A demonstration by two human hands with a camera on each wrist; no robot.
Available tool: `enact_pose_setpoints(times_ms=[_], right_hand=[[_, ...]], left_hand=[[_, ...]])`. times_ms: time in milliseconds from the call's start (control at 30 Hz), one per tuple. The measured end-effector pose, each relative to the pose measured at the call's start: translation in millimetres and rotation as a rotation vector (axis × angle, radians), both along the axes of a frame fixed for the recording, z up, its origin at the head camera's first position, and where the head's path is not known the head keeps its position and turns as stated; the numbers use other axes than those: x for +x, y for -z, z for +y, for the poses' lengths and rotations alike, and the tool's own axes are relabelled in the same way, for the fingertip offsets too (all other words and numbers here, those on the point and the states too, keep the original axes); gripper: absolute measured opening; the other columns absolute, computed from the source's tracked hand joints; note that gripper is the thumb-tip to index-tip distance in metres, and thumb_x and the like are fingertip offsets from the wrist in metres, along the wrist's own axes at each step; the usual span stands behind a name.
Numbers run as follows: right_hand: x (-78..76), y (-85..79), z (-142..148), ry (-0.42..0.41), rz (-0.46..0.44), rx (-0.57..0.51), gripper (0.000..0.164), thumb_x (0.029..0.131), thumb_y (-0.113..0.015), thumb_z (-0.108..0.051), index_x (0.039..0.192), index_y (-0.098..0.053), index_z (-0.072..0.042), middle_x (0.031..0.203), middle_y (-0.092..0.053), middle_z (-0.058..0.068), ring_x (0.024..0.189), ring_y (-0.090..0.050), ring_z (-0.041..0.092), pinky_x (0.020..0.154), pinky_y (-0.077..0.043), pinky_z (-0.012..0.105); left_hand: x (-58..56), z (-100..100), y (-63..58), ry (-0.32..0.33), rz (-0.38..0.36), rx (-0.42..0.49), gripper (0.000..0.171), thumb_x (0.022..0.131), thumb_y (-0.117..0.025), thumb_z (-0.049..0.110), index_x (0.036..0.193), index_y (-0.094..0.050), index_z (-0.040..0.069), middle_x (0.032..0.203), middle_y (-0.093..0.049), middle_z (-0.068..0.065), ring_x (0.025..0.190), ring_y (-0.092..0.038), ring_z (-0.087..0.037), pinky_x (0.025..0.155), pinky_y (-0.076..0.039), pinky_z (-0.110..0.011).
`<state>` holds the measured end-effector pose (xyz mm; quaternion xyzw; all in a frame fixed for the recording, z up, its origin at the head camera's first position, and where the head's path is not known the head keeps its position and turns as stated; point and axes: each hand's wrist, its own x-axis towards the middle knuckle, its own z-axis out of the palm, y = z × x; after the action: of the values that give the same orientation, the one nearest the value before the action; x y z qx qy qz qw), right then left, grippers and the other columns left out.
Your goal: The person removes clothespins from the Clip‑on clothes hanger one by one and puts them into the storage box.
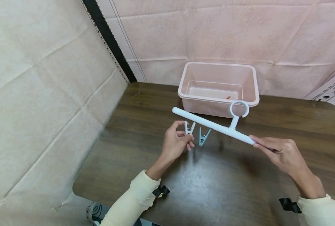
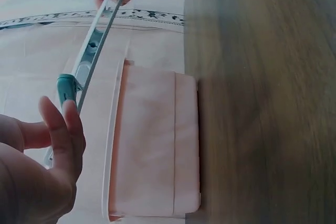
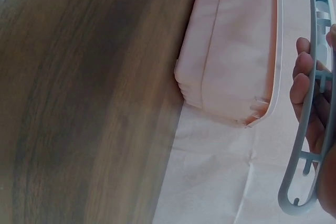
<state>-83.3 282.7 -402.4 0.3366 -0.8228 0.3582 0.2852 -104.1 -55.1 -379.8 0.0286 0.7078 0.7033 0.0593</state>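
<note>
Two hands are seen well apart in the head view: by the right hand point(image 1: 283, 153), one end of a light-blue clip hanger point(image 1: 212, 125) is gripped above the wood-grain table point(image 1: 122, 150); by the left hand point(image 1: 175, 142), a pale clip point(image 1: 189, 131) is pinched near the other end, partly covered by fingers. Just beside it, a teal clip point(image 1: 202, 139) is seen under the hanger. In the pink plastic basin point(image 1: 210, 107) behind, a reddish-orange piece point(image 1: 228, 97) is glimpsed, too small to be identified.

Over to the left wrist: the pale clip is mostly hidden, and the right hand is cropped at the top.

From the right wrist, hanger and hand are cut off by the frame; only the basin's outside is shown.
</note>
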Motion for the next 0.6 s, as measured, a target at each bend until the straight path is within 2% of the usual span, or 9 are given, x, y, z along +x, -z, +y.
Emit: enact_pose_setpoints(times_ms=[100, 167, 300, 433, 600], right_hand=[[-0.3, -1.1, -1.0, -0.007, 0.010, -0.009, 0.047, 0.098, -0.062, -0.043, 0.099, -0.079, 0.000, 0.084, -0.075, 0.007, 0.075, -0.064, -0.003, 0.063, -0.043, 0.009], [-0.6, -1.7, -2.0, -0.016, 0.012, -0.011, 0.047, 0.098, -0.062, -0.043, 0.099, -0.079, 0.001, 0.084, -0.075, 0.008, 0.074, -0.064, -0.002, 0.062, -0.043, 0.010], [-1.0, -2.7, -4.0, -0.024, 0.015, -0.006, 0.047, 0.098, -0.062, -0.043, 0.100, -0.079, 0.001, 0.085, -0.075, 0.009, 0.074, -0.064, -0.002, 0.062, -0.043, 0.010], [-1.6, -2.7, -4.9, -0.020, 0.018, 0.009, 0.046, 0.098, -0.061, -0.043, 0.101, -0.079, -0.001, 0.089, -0.076, 0.008, 0.081, -0.066, -0.004, 0.066, -0.045, 0.009], [-2.2, -2.3, -4.6, -0.014, 0.017, 0.028, 0.046, 0.099, -0.060, -0.044, 0.103, -0.079, -0.002, 0.091, -0.076, 0.009, 0.091, -0.064, -0.008, 0.069, -0.045, 0.008]], left_hand=[[-0.1, -0.7, -0.5, 0.018, -0.049, 0.073, 0.040, 0.090, -0.063, -0.012, 0.126, -0.053, 0.001, 0.079, -0.069, -0.021, 0.055, -0.064, -0.026, 0.047, -0.051, -0.028], [0.3, -0.5, 0.6, 0.010, -0.016, 0.032, 0.040, 0.090, -0.064, -0.011, 0.126, -0.053, 0.001, 0.078, -0.069, -0.018, 0.054, -0.064, -0.026, 0.046, -0.050, -0.028], [3.1, 0.1, 5.7, -0.042, 0.147, -0.198, 0.039, 0.092, -0.065, -0.007, 0.128, -0.053, 0.001, 0.078, -0.071, -0.011, 0.051, -0.062, -0.018, 0.044, -0.050, -0.028], [6.9, -0.1, 12.1, -0.084, 0.316, -0.443, 0.038, 0.093, -0.067, -0.003, 0.128, -0.052, 0.001, 0.085, -0.073, -0.013, 0.055, -0.063, -0.010, 0.046, -0.050, -0.027], [9.3, -1.5, 17.6, -0.135, 0.535, -0.693, 0.035, 0.093, -0.068, 0.000, 0.124, -0.052, 0.002, 0.082, -0.071, -0.014, 0.058, -0.063, -0.017, 0.050, -0.050, -0.031]])
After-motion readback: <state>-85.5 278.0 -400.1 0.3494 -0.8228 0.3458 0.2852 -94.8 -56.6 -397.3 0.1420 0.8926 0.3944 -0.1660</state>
